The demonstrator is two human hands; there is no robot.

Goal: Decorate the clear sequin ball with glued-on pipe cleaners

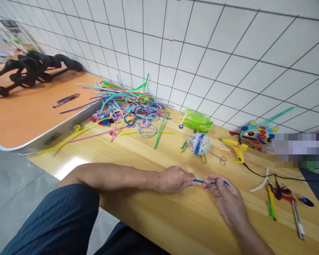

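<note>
A thin blue pipe cleaner (199, 181) stretches between my two hands above the wooden table (149, 209). My left hand (174, 179) is closed around one end, knuckles up. My right hand (225, 194) pinches the other part between thumb and fingers, and a short blue tip sticks out past the thumb. Beyond the hands sits a clear round ball (199, 143) with blue and purple bands. Small scissors (220, 158) lie to its right, and green-yellow pliers (184, 146) are partly hidden under it.
Coloured pipe cleaners (133, 102) are heaped at the back left. A green tissue pack (197, 121) stands by the tiled wall. To the right are a yellow glue gun (236, 149) with a black cord, a yellow cutter (272, 202), a silver cutter (298, 221) and a decorated craft piece (257, 134).
</note>
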